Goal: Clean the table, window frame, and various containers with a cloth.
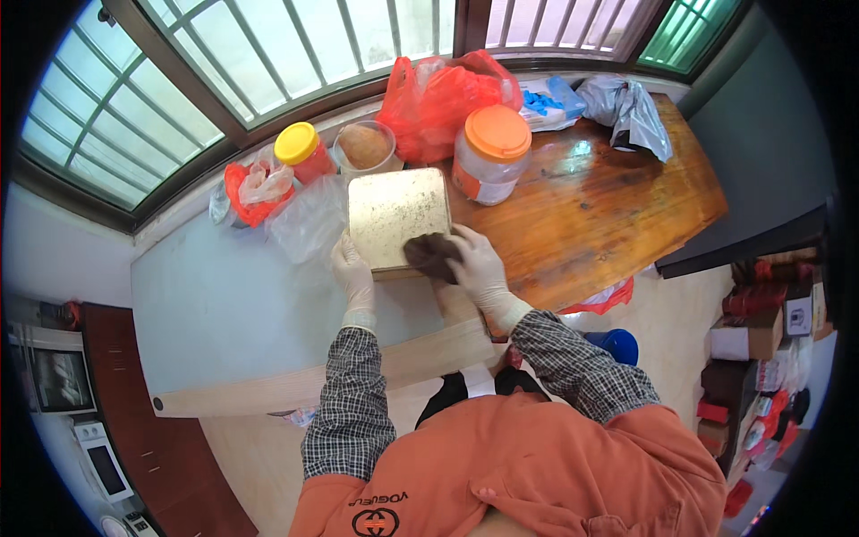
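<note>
A square, pale gold metal tin (394,210) with dark specks over its top stands where the light board and the wooden table meet. My gloved left hand (355,277) grips its left edge near the front corner, fingers closed against the side. In my gloved right hand (483,276) is a bunched dark brown cloth (431,255), pressed on the tin's front right corner. The fingers curl over the cloth and partly hide it. Checked sleeves cover both forearms.
Behind the tin stand an orange-lidded jar (491,159), a red plastic bag (443,98), a round tub (365,148) and a yellow-lidded jar (306,154). Clear plastic (309,219) lies at its left. Silver packaging (631,112) sits at the table's far right. A blue bucket (616,345) stands on the floor.
</note>
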`<state>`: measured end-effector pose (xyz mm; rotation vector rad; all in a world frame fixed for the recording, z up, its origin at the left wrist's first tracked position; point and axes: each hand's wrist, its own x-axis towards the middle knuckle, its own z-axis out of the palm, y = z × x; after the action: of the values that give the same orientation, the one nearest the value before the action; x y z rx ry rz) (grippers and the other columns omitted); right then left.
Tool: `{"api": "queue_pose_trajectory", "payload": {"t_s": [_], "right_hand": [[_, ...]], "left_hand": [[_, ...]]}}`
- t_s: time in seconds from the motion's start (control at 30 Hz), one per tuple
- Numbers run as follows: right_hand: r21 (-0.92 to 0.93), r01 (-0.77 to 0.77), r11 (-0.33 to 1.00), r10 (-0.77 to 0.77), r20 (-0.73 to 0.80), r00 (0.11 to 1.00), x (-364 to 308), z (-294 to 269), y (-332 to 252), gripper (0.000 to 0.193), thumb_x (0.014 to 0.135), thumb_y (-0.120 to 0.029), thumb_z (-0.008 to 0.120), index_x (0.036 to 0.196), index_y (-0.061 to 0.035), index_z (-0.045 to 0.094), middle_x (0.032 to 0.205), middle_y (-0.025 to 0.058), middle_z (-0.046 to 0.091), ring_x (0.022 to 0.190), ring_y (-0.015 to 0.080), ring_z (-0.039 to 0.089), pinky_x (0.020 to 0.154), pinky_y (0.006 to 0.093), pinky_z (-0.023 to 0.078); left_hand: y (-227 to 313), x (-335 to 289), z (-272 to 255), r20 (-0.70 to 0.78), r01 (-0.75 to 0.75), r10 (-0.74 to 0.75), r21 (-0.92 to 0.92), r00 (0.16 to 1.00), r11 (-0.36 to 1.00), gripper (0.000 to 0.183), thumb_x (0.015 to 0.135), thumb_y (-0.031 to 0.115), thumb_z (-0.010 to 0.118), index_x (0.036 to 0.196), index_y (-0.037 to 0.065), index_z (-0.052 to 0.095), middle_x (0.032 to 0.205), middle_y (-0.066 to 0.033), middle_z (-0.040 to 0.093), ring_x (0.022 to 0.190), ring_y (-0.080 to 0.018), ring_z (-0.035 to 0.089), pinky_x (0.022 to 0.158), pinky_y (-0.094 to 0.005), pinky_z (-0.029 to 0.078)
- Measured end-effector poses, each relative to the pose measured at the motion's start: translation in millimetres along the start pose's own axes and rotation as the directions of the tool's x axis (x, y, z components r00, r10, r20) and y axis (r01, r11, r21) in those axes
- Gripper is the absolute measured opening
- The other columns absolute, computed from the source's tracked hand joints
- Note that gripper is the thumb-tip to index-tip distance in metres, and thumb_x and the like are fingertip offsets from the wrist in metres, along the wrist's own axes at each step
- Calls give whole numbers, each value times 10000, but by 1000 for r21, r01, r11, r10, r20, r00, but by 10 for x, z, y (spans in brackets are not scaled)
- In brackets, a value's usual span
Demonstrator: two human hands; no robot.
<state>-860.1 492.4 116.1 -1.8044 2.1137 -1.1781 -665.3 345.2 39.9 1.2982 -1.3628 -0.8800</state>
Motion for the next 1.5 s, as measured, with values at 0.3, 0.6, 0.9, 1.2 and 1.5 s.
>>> {"api": "queue_pose_trajectory", "payload": {"t_s": [0.3, 0.6, 0.9, 1.2, 1.5], "right_hand": [[424, -432, 796, 572, -293, 766, -392, -750, 1212, 289, 857, -124, 577, 1117, 1, 595, 1039, 175, 636, 982, 316, 607, 907, 382, 445], [-305, 28, 952, 31, 188, 982, -1138, 137, 374, 92, 716, -176, 585, 779, -187, 651, 997, 18, 566, 964, 251, 506, 712, 422, 405], [-596, -287, 750, 185, -227, 956, -1057, -1769, 2436, 189, 699, -77, 558, 823, -154, 678, 865, 64, 626, 824, 290, 581, 679, 402, 478], [-4, -704, 710, 575, -573, 584, -322, -2569, 4403, 268, 780, -130, 523, 990, -94, 686, 1022, 156, 660, 935, 321, 619, 780, 407, 508], [-134, 132, 982, -94, 256, 962, -850, -929, 1792, 232, 722, -103, 572, 909, -171, 692, 922, 80, 593, 884, 279, 566, 693, 375, 515]], "left_hand": [[240, -78, 38, 14, -40, 38, 202, 999, 979, 411, 985, 306, 408, 1024, -37, 630, 987, -201, 625, 948, -317, 589, 836, -386, 447], [257, -205, -90, -35, 13, -2, 317, 999, 948, 450, 986, 322, 411, 1250, -29, 508, 1220, -187, 546, 1102, -250, 531, 946, -351, 407], [101, -1678, -1172, -39, 194, -194, 366, 980, 910, 465, 978, 257, 369, 1316, -56, 433, 1338, -179, 467, 1245, -266, 427, 1049, -355, 323], [226, -3346, -1484, -104, 634, -631, -5, 769, 773, 494, 913, 278, 428, 1342, 33, 454, 1293, -99, 496, 1143, -232, 491, 994, -390, 342], [459, -4041, -657, -118, 776, -767, 105, 631, 622, 458, 913, 253, 448, 1323, 53, 487, 1285, -122, 513, 1090, -233, 517, 956, -392, 366]]}}
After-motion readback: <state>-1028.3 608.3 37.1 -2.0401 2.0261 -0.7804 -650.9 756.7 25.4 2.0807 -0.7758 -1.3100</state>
